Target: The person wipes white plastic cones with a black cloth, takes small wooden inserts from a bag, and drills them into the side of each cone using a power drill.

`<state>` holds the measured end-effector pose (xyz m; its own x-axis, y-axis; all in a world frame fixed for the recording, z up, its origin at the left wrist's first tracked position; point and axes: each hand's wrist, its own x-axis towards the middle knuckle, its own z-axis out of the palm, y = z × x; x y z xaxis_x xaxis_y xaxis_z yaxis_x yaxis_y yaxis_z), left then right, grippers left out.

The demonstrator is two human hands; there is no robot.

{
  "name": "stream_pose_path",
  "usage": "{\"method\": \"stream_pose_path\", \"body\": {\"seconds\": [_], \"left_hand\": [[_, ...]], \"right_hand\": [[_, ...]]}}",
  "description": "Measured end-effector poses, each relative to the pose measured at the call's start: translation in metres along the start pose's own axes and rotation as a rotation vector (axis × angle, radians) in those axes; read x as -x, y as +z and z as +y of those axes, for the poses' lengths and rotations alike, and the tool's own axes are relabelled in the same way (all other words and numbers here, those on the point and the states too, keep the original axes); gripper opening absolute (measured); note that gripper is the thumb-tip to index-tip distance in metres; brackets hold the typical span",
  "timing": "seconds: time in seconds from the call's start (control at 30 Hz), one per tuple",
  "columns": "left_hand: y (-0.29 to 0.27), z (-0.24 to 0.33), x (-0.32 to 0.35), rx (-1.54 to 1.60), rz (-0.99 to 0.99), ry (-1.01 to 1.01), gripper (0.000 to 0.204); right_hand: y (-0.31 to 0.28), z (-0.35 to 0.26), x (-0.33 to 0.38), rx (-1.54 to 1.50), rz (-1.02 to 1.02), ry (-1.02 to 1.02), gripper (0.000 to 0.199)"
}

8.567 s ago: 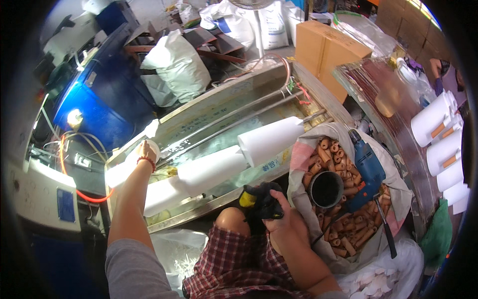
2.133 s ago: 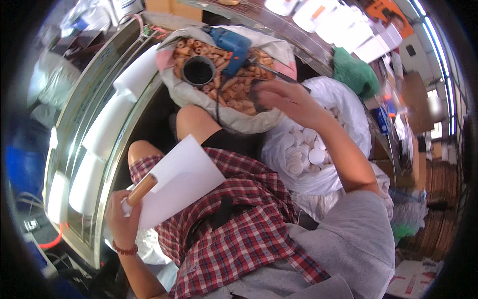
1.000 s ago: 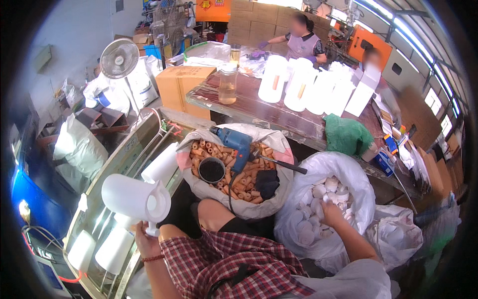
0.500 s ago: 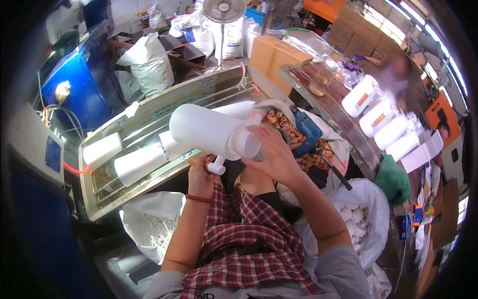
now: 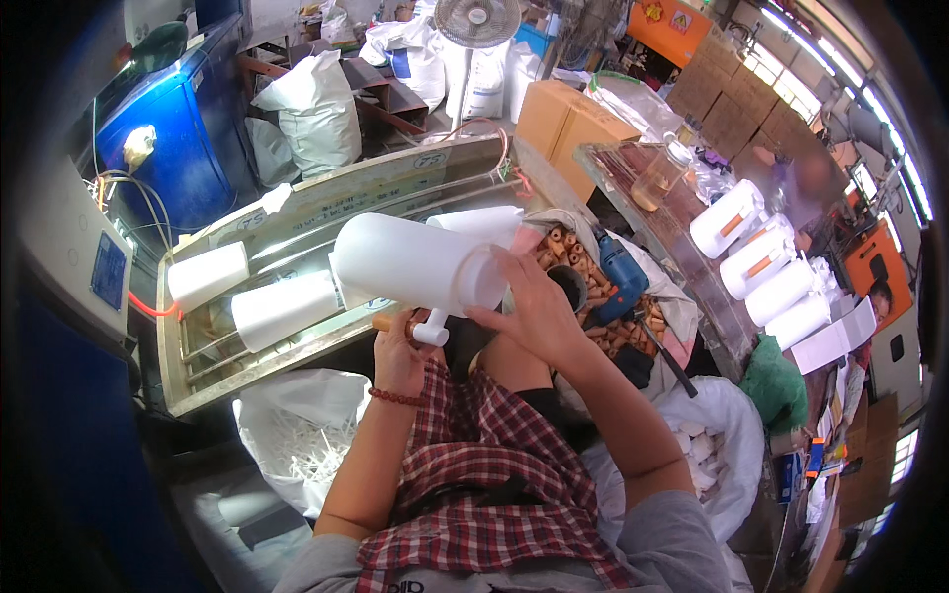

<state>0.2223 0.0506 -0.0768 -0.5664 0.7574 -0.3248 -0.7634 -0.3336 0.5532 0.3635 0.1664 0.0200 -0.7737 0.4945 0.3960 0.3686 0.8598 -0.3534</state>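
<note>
A white translucent plastic jug [image 5: 395,259] lies tilted on its side in front of me, its mouth end toward the right. My right hand [image 5: 542,311] is closed around the white cap [image 5: 481,280] at that end, thumb below and fingers over the top. Under the jug, my left hand [image 5: 397,358] is wrapped round its side handle. An orange-brown grip [image 5: 383,322] and a white handle end [image 5: 431,329] stick out of that hand. The palm hides the rest of the handle.
Several white jugs lie in a wooden trough [image 5: 213,381]. Beyond my right hand are a sack of orange-brown grips [image 5: 600,336] and a blue power drill [image 5: 623,277]. Finished-looking jugs [image 5: 756,262] line the table at right, with a person behind. Bags of white pieces [image 5: 697,460] flank my lap.
My right hand has turned slightly on the cap, and the jug lies a little more level. The whole view has shifted a little; my left hand keeps its hold.
</note>
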Motion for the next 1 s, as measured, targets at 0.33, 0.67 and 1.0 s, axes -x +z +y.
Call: {"method": "stream_pose_path", "body": {"seconds": [0.33,0.67,1.0], "left_hand": [[-0.005,0.009,-0.006,0.008,0.062,0.184,0.024],[-0.01,0.01,0.002,-0.034,0.011,0.168,0.029],[-0.017,-0.012,-0.001,-0.459,0.008,0.723,0.022]], "right_hand": [[0.003,-0.002,0.0,-0.477,-0.545,0.351,0.059],[0.016,0.005,0.005,0.135,0.007,0.008,0.049],[0.052,-0.001,0.032,-1.227,-0.229,0.892,0.047]]}}
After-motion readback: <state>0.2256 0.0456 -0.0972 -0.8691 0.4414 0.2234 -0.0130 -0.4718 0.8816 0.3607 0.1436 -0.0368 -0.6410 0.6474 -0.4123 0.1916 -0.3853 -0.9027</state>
